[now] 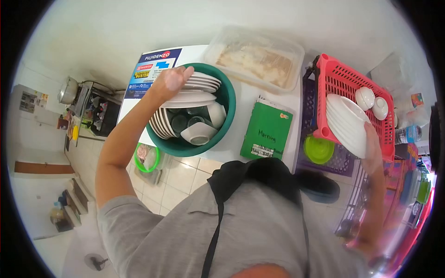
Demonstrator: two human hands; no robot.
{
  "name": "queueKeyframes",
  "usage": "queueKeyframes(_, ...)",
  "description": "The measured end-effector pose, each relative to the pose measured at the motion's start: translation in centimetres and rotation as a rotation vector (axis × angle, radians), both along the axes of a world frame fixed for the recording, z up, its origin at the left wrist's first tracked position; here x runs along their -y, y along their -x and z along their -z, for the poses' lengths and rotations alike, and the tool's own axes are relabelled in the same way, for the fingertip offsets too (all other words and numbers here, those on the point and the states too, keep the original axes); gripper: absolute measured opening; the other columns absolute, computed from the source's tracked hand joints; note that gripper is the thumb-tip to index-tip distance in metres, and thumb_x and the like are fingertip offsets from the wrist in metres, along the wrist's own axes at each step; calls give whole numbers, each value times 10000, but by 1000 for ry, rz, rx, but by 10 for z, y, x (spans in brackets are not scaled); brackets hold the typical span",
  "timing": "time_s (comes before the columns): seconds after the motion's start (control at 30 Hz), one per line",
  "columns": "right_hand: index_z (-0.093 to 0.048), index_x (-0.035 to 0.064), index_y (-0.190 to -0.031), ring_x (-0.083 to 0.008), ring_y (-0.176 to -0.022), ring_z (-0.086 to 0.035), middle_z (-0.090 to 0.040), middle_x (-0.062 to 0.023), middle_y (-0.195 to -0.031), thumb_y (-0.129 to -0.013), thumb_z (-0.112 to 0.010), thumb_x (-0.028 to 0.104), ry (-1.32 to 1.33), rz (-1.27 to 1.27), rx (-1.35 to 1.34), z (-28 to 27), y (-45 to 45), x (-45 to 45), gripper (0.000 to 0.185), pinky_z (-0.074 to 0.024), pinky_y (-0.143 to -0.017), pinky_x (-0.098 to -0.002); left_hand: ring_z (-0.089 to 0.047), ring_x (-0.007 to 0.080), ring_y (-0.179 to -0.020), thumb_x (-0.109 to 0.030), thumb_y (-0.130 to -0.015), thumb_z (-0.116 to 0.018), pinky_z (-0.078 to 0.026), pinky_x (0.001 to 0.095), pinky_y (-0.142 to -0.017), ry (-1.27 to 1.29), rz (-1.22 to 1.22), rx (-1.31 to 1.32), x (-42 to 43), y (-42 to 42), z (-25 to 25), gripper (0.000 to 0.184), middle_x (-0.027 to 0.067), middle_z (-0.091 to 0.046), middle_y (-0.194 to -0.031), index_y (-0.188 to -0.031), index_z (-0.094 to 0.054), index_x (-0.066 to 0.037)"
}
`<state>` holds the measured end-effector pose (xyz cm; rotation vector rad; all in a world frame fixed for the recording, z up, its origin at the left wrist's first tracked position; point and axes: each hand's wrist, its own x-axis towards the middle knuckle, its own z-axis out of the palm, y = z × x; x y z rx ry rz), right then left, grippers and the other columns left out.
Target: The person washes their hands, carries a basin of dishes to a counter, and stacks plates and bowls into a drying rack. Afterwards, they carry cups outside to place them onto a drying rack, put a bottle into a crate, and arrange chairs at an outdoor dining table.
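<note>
Plates [345, 126] in red basket [343, 74], your right hand [372, 142] at their edge.
Your left hand [173, 84] over green tub [231, 99]; can't tell if either's fingers are clamped.

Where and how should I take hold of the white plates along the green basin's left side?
Likely by their exposed rims, from above: these white plates stand on edge in the green basin, leaning together with rims uppermost.

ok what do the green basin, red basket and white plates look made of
Green basin: likely plastic, smooth, with a thick moulded rim. Red basket: likely smooth plastic, with moulded slotted walls. White plates: smooth and opaque, perhaps ceramic or melamine.
</note>
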<state>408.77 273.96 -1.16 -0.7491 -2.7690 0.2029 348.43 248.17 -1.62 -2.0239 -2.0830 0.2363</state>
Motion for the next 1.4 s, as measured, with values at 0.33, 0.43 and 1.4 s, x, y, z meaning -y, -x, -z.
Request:
queueKeyframes(0.33,-339,-44,-1422,-412,-1370,-347,-393,-265,-1426,-621,-419,-126,7,21,10,-4,3,-1,809,-257,-1156,-419,-650,333,-924,60,-722,-586,-552,390,-779,-384,205,-85,31,-50,-85,278,153,-642,-1015,-989,-575,-20)
queueKeyframes(0.43,-356,-42,-1418,-408,-1371,-346,-396,-268,-1420,-576,-445,-112,-29,16,25,1,-5,-5,850,-242,-1164,-416,-654,354,-927,93,-685,-596,-558,390,-800,-471,341,-119,18,-67,-122,391,169,-652,-1052,-1061,-609,-15)
queueKeyframes(1.4,-519,217,-1355,-424,-1452,-127,-136,-214,-1568,-583,-773,149,-136,180,-12,-11,-19,-4,816,-163,-1103,-667,-654,318,-728,-56,-642,-677,-541,392,-616,-431,664,482,-286,-408,5,301,186,-611,-798,-899,-530,-6)
